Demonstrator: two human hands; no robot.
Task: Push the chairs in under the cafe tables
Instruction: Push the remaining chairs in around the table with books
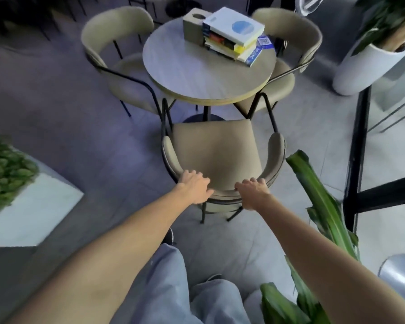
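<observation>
A beige padded chair with a black metal frame stands in front of me, its seat facing a round wooden cafe table. The seat's front edge sits just outside the table's rim. My left hand and my right hand both grip the top of the chair's curved backrest, left and right of its middle. Two more beige chairs stand at the table, one at the far left and one at the far right, both partly under the tabletop.
A stack of books and a tan box sit on the table's far side. A white planter with green foliage is at left. Long green leaves and a black metal post crowd the right. A tall white pot stands at far right.
</observation>
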